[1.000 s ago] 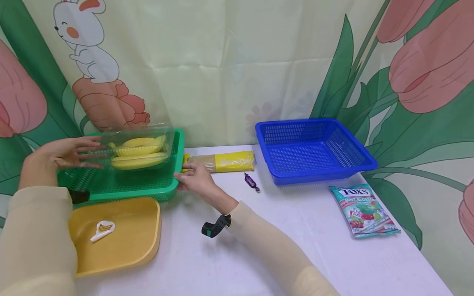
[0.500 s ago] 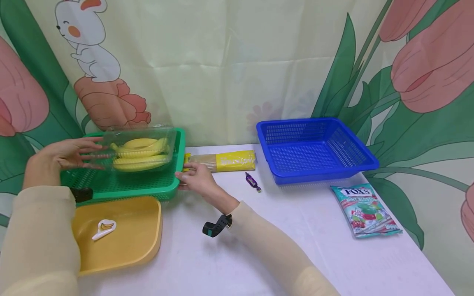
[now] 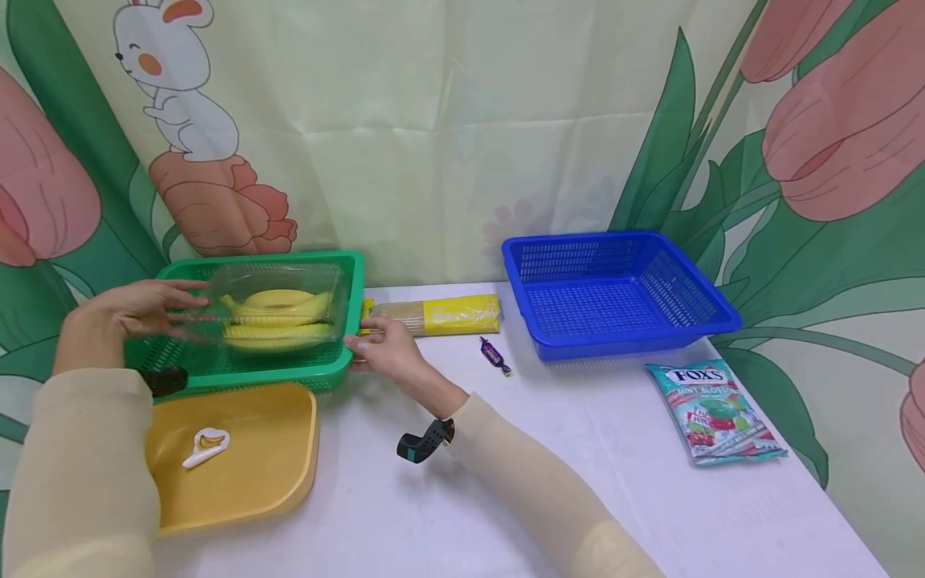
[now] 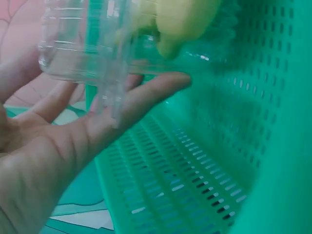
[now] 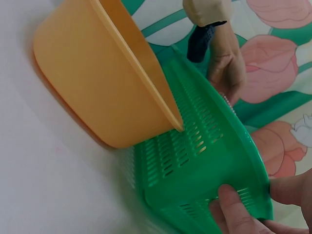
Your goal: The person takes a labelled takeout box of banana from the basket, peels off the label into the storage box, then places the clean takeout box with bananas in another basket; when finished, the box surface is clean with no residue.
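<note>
In the head view my left hand (image 3: 148, 307) grips the left end of a clear plastic box (image 3: 285, 277) with yellow bananas (image 3: 278, 335) inside. The box hangs low within the green basket (image 3: 253, 379). The left wrist view shows my thumb along the near side of the clear box (image 4: 68, 44), other fingers behind it. My right hand (image 3: 393, 353) pinches the basket's right rim near the front corner. Seen from the right wrist, the thumb lies over the rim and the fingers press the outer wall of the green basket (image 5: 209, 173).
A yellow tub (image 3: 253, 486) holding a white banana-picture tag (image 3: 207, 446) stands against the basket's front. Right of the basket lie a yellow noodle packet (image 3: 461, 315) and a purple wrapped candy (image 3: 495, 356). Farther right are a blue basket (image 3: 614, 345) and a Fox's candy bag (image 3: 715, 413).
My left hand has lowered the box of bananas further into the green basket, moving slightly right. My right hand stays on the basket's rim.
</note>
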Tool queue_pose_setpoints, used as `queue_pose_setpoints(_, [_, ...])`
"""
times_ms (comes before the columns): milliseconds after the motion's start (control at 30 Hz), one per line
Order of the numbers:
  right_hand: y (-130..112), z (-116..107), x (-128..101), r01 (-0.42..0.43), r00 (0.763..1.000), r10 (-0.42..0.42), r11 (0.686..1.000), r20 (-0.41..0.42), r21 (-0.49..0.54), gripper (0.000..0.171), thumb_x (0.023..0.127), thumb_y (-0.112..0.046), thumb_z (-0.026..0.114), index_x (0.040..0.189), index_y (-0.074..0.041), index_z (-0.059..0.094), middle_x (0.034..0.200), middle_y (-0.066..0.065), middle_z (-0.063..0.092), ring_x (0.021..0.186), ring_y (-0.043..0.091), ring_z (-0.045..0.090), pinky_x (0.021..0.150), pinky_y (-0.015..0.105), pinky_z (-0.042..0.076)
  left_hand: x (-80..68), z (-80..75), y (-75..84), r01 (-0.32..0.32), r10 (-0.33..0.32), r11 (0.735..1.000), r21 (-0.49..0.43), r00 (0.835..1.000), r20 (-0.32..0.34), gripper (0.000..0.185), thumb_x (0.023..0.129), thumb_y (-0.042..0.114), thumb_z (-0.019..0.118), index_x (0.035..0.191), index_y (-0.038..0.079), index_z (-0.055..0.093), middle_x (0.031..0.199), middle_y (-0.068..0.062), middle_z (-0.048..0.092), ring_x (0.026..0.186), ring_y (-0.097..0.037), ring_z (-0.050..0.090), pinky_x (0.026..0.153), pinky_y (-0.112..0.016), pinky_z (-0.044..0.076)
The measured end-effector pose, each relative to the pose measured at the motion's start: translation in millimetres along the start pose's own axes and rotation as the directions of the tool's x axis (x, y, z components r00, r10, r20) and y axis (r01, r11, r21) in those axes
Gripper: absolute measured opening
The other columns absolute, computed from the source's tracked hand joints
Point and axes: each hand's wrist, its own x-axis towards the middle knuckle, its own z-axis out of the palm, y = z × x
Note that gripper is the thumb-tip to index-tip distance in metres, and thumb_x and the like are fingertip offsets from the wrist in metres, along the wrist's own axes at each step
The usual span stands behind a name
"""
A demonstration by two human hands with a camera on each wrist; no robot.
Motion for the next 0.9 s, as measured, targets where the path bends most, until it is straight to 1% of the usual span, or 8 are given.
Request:
queue_pose_setpoints(67, [0, 0, 0, -0.001, 1.0, 0.001, 1.0, 0.002, 0.004, 0.046, 0.104, -0.01, 0.067, 0.147, 0.0, 0.056, 0.125, 0.021, 0.077, 0.107, 0.032, 0.08, 0.086, 0.038, 0.067, 1.5, 0.6, -2.0, -0.002, 0.002, 1.0, -0.003, 1.0, 0.01, 0.081, 0.116, 0.018, 0.041, 0.167, 0.01, -0.021, 0.173, -0.024, -0.027, 0.1, 0.004, 0.067, 0.111, -0.052, 0.056])
queue_pose_setpoints(200, [0, 0, 1, -0.006, 1.0, 0.006, 1.0, 0.009, 0.014, 0.045, 0.103, -0.009, 0.067, 0.146, 0.0, 0.056, 0.125, 0.022, 0.077, 0.108, 0.032, 0.08, 0.089, 0.041, 0.066, 4.4, 2.9, -7.9, 0.002, -0.002, 1.0, -0.02, 1.0, 0.015, 0.08, 0.116, 0.017, 0.04, 0.167, 0.009, -0.02, 0.173, -0.026, -0.027, 0.1, 0.002, 0.068, 0.112, -0.051, 0.055])
queue_pose_setpoints(367, [0, 0, 3, -0.01, 1.0, 0.009, 1.0, 0.012, 0.015, 0.044, 0.103, -0.008, 0.068, 0.145, 0.001, 0.057, 0.123, 0.022, 0.077, 0.107, 0.033, 0.08, 0.089, 0.041, 0.066, 4.8, 5.2, -13.7, 0.01, -0.009, 0.999, -0.045, 1.0, 0.016, 0.077, 0.116, 0.017, 0.039, 0.168, 0.009, -0.016, 0.174, -0.028, -0.023, 0.102, 0.001, 0.069, 0.112, -0.051, 0.055])
queue_pose_setpoints(433, [1, 0, 4, -0.011, 1.0, 0.011, 1.0, 0.01, 0.02, 0.043, 0.103, -0.008, 0.068, 0.144, 0.001, 0.057, 0.123, 0.022, 0.077, 0.109, 0.035, 0.079, 0.089, 0.042, 0.066, 4.8, 5.7, -14.3, 0.013, -0.012, 0.999, -0.045, 1.0, 0.021, 0.078, 0.116, 0.017, 0.04, 0.168, 0.008, -0.017, 0.174, -0.029, -0.022, 0.102, 0.0, 0.069, 0.113, -0.052, 0.054])
queue_pose_setpoints(567, [2, -1, 5, -0.02, 1.0, 0.019, 0.999, 0.008, 0.03, 0.044, 0.103, -0.007, 0.068, 0.145, 0.001, 0.057, 0.122, 0.023, 0.077, 0.112, 0.039, 0.077, 0.092, 0.045, 0.065, 5.8, 6.3, -12.5, 0.019, -0.019, 1.0, 0.004, 0.999, 0.045, 0.08, 0.116, 0.016, 0.04, 0.166, 0.005, -0.022, 0.173, -0.032, -0.021, 0.1, 0.002, 0.067, 0.115, -0.052, 0.052])
queue_pose_setpoints(667, [2, -2, 6, -0.025, 1.0, 0.025, 0.999, 0.009, 0.028, 0.045, 0.103, -0.008, 0.067, 0.146, 0.0, 0.056, 0.122, 0.022, 0.076, 0.113, 0.04, 0.077, 0.094, 0.048, 0.063, 6.5, 6.5, -10.9, 0.022, -0.025, 0.998, 0.059, 0.998, 0.059, 0.082, 0.116, 0.016, 0.04, 0.164, 0.004, -0.025, 0.171, -0.036, -0.021, 0.099, 0.005, 0.062, 0.117, -0.051, 0.051])
queue_pose_setpoints(767, [3, -3, 6, -0.027, 1.0, 0.026, 0.999, 0.012, 0.021, 0.046, 0.104, -0.009, 0.067, 0.147, 0.0, 0.055, 0.122, 0.022, 0.077, 0.113, 0.04, 0.077, 0.096, 0.05, 0.062, 7.4, 7.1, -11.0, 0.022, -0.026, 0.996, 0.085, 0.999, 0.047, 0.083, 0.116, 0.017, 0.042, 0.164, 0.002, -0.024, 0.17, -0.037, -0.02, 0.098, 0.006, 0.059, 0.117, -0.05, 0.051])
queue_pose_setpoints(900, [2, -4, 7, -0.021, 1.0, 0.021, 1.0, 0.019, 0.019, 0.044, 0.104, -0.008, 0.067, 0.146, 0.001, 0.055, 0.123, 0.023, 0.076, 0.114, 0.041, 0.076, 0.097, 0.051, 0.062, 8.6, 8.8, -12.4, 0.01, -0.012, 0.996, 0.089, 1.0, 0.025, 0.082, 0.116, 0.015, 0.041, 0.164, 0.001, -0.023, 0.17, -0.037, -0.019, 0.096, 0.006, 0.062, 0.115, -0.05, 0.052])
